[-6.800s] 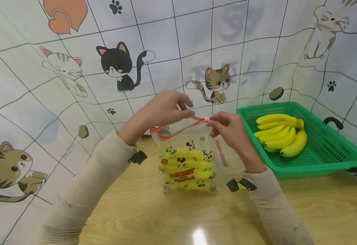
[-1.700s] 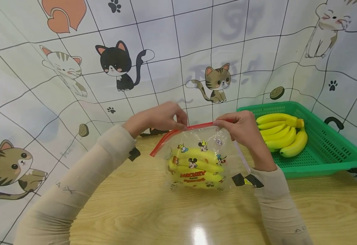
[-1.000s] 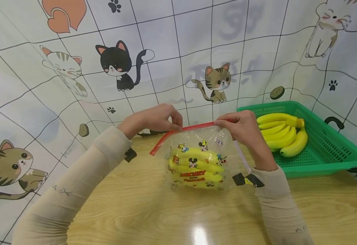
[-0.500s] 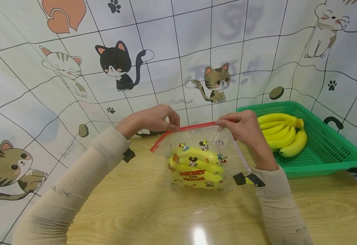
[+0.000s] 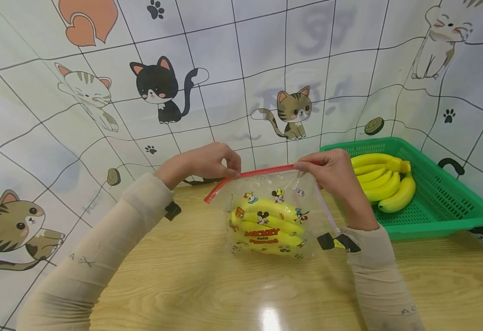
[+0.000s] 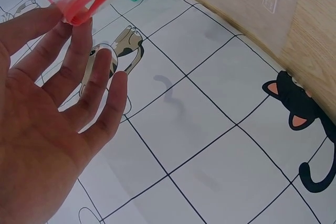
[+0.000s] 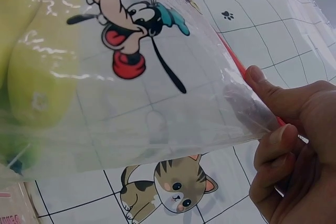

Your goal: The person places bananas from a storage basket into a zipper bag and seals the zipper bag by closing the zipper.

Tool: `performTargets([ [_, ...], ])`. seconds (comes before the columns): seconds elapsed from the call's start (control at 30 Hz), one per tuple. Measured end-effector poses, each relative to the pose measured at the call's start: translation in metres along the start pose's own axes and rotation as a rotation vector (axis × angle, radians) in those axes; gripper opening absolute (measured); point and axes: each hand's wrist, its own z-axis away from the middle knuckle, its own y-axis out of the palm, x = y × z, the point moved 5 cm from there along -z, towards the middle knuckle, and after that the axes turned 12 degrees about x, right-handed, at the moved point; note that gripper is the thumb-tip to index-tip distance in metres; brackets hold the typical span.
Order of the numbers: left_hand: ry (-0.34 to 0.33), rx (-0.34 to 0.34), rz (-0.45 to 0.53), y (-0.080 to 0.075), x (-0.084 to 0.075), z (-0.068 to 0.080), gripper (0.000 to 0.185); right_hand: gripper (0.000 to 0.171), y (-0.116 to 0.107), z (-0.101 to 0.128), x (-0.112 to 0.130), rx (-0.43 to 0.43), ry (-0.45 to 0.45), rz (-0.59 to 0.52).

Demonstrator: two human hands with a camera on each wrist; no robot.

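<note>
A clear zip bag [image 5: 266,184] with cartoon prints and a red zip edge [image 5: 266,171] stands on the table, a bunch of yellow bananas [image 5: 266,225] inside it. My left hand [image 5: 210,161] pinches the red edge left of its middle; in the left wrist view, the other fingers [image 6: 113,98] of this hand are loosely spread. At the right end of the edge, my right hand [image 5: 328,168] pinches the red strip between thumb and fingers, as the right wrist view also shows. The left end of the strip slants down free past my left hand.
To the right, a green plastic basket [image 5: 436,220] holds another bunch of bananas [image 5: 384,181]. A cat-printed wall covering [image 5: 225,92] rises close behind the wooden table [image 5: 183,276].
My left hand has slid left along the red edge, which earlier gaped at the left and now runs as one strip. My right hand, first on a white slider, has shifted slightly right.
</note>
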Motion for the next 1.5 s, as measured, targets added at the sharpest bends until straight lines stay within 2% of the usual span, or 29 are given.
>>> performTargets([
  [0.6,0.03,0.017,-0.012,0.001,0.006,0.005,0.012,0.023,-0.004,0.0,-0.004,0.002,0.008,0.016],
  [1.0,0.048,-0.01,0.02,0.001,0.013,0.007,0.012,0.022,-0.009,0.0,-0.008,0.006,0.007,-0.007],
  [1.27,0.014,-0.017,0.03,0.001,0.019,0.011,0.012,0.025,-0.013,0.0,-0.013,0.0,0.04,-0.011],
  [1.5,0.024,-0.026,0.055,0.005,0.027,0.016,0.013,0.024,-0.014,0.001,-0.014,-0.003,0.036,-0.01],
])
